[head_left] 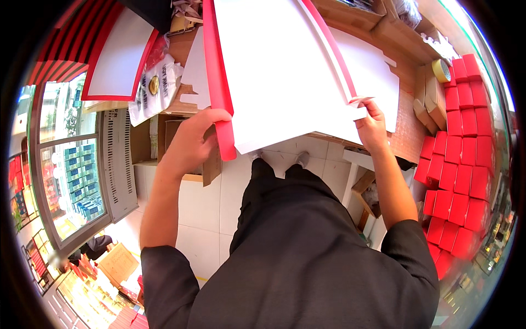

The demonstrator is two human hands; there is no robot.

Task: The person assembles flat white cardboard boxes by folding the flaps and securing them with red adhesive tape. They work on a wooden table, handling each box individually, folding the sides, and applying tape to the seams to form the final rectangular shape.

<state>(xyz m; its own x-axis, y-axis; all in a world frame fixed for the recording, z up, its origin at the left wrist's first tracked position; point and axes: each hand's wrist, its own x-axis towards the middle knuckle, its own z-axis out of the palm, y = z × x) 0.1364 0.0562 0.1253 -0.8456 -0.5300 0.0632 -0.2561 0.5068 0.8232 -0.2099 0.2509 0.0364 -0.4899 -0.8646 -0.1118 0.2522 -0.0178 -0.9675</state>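
Observation:
A large cardboard sheet (pixel 279 66), white on its face with red folded side edges, is held up in front of me, its near end over the table's front edge. My left hand (pixel 189 140) is closed on the red left edge near the near corner, thumb and fingers around the fold. At the right corner, my right hand (pixel 372 126) pinches the sheet's edge beside a small white tab (pixel 357 113). Beneath it, another white cardboard blank (pixel 378 82) with cut tabs lies on the brown table (pixel 410 112).
Stacked red boxes (pixel 461 151) line the right side. A roll of tape (pixel 440 71) rests on upright brown cardboard pieces (pixel 433 98). On the left are a white printed plastic bag (pixel 159 88) and another red-edged white panel (pixel 118 60). An open carton (pixel 368 189) stands below the table.

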